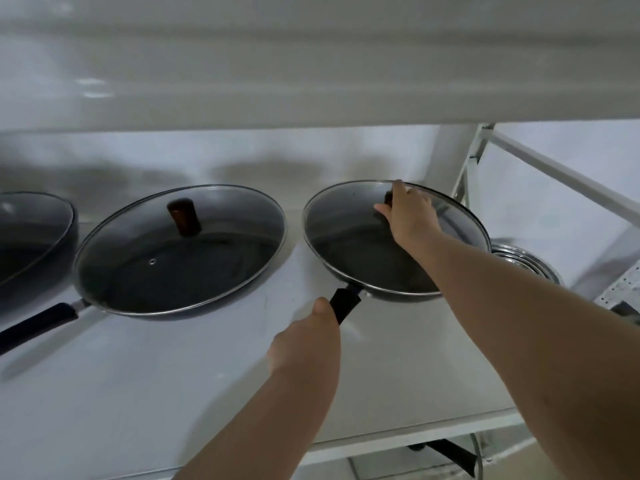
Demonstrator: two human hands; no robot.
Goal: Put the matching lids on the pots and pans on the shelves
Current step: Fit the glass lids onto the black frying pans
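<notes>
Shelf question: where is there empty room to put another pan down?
The shelf is bare along its front, below the middle pan and left of the left hand on the right pan's handle. The back row is crowded: three pans sit close together, and the right hand holds the glass lid.

Three dark pans on a white shelf [207,368], handles pointing toward the camera-left. Right pan [363,258]: glass lid [343,216] with metal rim on it, far edge looks slightly raised, right hand [410,213] gripping its dark knob; black pan handle [343,303] held by left hand [308,337]. Middle pan [180,271]: glass lid [166,251] seated flat, brown knob [183,216] upright, small vent hole. Left pan [31,237]: partly out of frame, just beside the middle pan; cannot tell if lidded.
</notes>
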